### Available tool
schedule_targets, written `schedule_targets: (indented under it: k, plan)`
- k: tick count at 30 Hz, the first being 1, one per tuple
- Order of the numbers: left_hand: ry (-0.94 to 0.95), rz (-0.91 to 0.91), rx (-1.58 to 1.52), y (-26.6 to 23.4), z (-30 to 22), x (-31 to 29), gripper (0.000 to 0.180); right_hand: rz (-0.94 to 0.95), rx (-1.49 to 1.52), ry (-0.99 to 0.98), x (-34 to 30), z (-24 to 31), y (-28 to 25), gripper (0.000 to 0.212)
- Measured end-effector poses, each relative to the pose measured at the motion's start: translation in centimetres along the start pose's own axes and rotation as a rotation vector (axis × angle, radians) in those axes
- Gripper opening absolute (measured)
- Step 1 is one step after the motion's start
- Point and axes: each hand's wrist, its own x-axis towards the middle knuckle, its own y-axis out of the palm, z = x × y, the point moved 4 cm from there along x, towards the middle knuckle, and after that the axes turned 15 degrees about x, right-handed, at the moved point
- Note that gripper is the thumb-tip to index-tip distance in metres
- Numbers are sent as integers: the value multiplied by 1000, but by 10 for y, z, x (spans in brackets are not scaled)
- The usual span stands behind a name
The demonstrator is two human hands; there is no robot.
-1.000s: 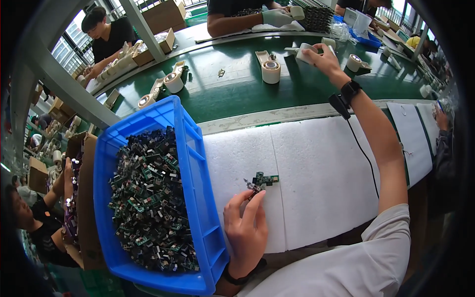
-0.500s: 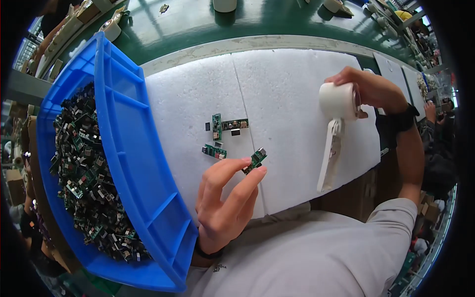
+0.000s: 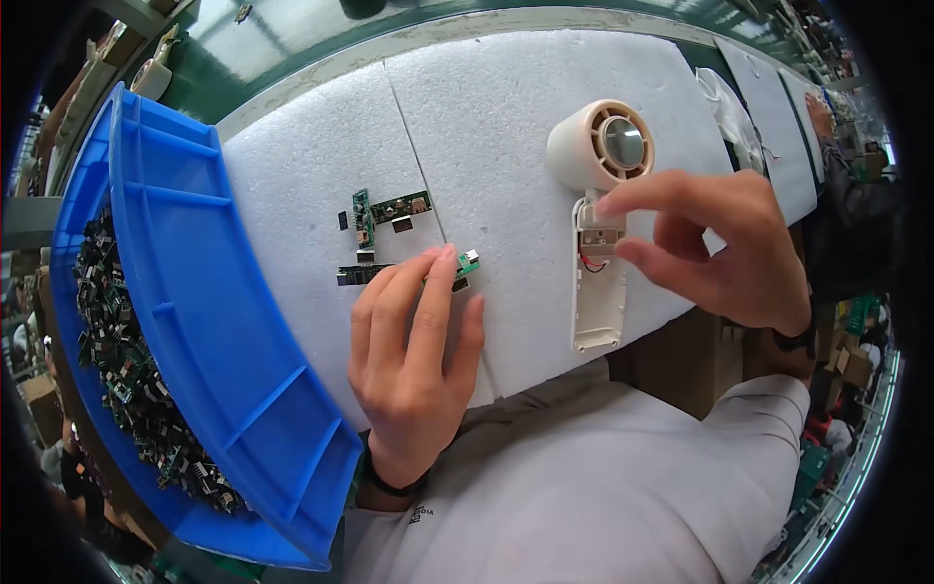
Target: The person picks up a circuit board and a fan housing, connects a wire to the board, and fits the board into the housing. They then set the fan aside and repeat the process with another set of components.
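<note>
Left hand [image 3: 413, 341] lies at centre frame, fingers together, tips pinching a small green circuit board [image 3: 465, 265] on the white foam pad [image 3: 486, 107]. Right hand [image 3: 715, 243] — centre right — pinches the open handle of a white handheld fan [image 3: 598, 209].

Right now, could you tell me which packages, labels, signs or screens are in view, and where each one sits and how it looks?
No label, sign or screen is legible.
Blue plastic bin: left of the foam mat, deep, rectangular, full of small dark circuit boards.
Cardboard boxes: right edge, below the bench, brown, partly hidden.
Clear plastic bag: on the foam mat, upper right, crumpled.
</note>
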Motion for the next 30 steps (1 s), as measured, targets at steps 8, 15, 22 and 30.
schedule_targets:
  k: [8, 15, 22, 30]
  plan:
    - [56, -47, 93, -3, -6, 1, 35, 43, -269, -265, 2, -1, 27, 27]
    - [97, 206, -358, -11, -26, -12, 38, 51, -384, -420, 5, -6, 39, 30]
    - [178, 94, -590, 3, -37, -8, 43, -10, -295, -407, 1, -6, 38, 27]
    - [-57, 46, -623, -2, -28, -6, 34, 36, -91, -320, -12, 8, 44, 26]
